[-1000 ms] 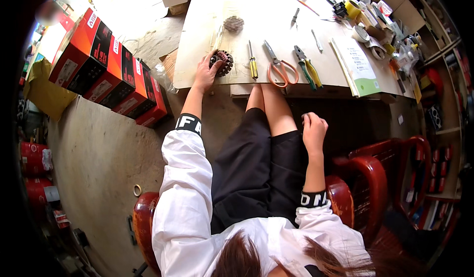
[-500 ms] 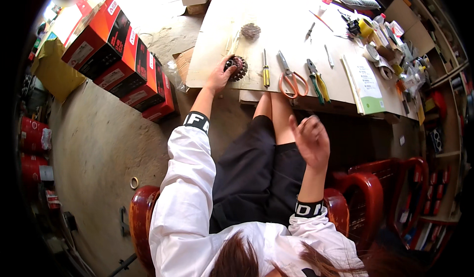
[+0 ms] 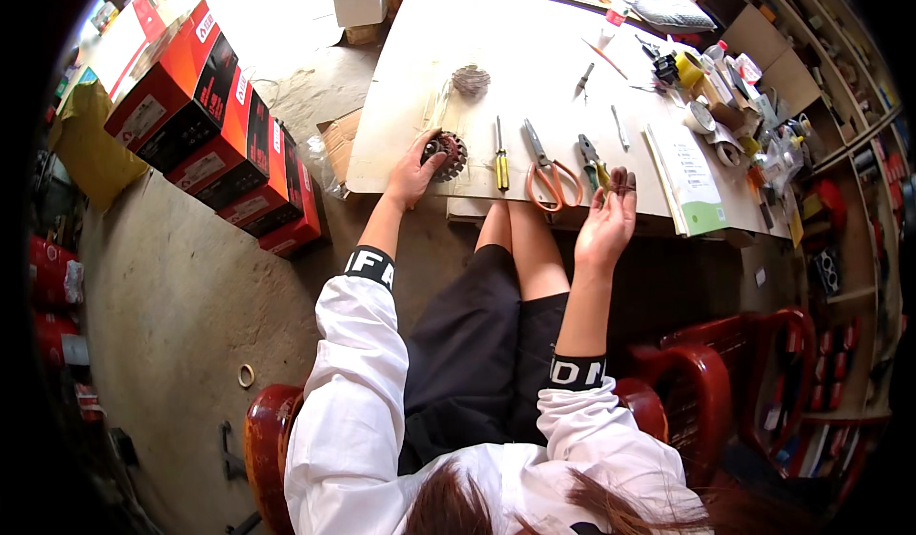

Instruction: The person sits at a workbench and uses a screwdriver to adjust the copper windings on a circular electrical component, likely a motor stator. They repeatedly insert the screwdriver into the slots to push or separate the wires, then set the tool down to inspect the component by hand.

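Disc with a dark toothed rim and reddish-brown centre (image 3: 451, 154), viewed from my remote station: it lies near the front left corner of a pale, flat tabletop (image 3: 534, 68). The left hand (image 3: 412, 174) curls around its left side, thumb over the rim, holding it. Beyond sits a round, grey-brown bundle (image 3: 470, 81). To the disc's right I see a yellow-handled metal screwdriver (image 3: 502, 170), orange-handled metal scissors (image 3: 536, 142) and green-and-yellow-handled pliers (image 3: 590, 158). The right hand (image 3: 608, 225), palm up, fingers loosely bent, appears empty and partly hides the pliers' handles; I cannot tell whether it touches them. Farther right lies a white-and-green booklet (image 3: 685, 180); left of the tabletop stand red-and-black cardboard boxes (image 3: 218, 92).
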`<move>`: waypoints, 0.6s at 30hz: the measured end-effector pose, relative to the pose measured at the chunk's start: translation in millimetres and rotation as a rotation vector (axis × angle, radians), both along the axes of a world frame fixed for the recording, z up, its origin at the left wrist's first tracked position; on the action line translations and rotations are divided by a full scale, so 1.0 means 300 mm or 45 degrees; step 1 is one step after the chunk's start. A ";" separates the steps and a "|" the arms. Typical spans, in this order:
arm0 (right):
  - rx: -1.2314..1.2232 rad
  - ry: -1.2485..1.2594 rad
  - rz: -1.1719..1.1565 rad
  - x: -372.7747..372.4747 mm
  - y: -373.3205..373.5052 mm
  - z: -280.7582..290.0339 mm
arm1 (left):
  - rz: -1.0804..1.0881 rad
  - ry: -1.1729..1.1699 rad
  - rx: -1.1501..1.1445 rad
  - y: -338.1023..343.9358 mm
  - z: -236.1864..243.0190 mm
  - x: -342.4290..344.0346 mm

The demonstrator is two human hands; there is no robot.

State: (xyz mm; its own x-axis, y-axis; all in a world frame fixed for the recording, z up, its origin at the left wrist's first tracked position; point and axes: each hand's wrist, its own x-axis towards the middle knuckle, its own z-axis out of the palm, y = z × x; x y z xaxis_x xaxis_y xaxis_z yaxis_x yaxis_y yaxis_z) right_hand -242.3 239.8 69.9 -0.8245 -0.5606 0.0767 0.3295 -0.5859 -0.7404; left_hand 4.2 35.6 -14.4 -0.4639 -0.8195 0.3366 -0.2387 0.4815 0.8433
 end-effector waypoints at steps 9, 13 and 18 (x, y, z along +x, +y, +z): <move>1.416 2.170 -0.489 0.010 0.021 -0.079 | 0.021 -0.013 -0.034 0.016 0.005 0.008; 1.478 2.205 -0.376 0.018 0.070 -0.048 | 0.023 0.002 -0.047 0.018 0.005 -0.001; 1.353 1.982 -0.051 0.055 0.142 -0.066 | 0.026 0.023 -0.037 0.016 -0.002 -0.003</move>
State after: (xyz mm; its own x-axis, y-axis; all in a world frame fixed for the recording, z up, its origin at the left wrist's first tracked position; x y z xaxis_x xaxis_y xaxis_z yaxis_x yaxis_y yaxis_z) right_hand -225.7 282.4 50.1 -0.3820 -0.8557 0.3490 -0.9034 0.2662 -0.3361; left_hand 3.3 40.3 -14.9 -0.4409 -0.8183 0.3688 -0.2335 0.5014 0.8331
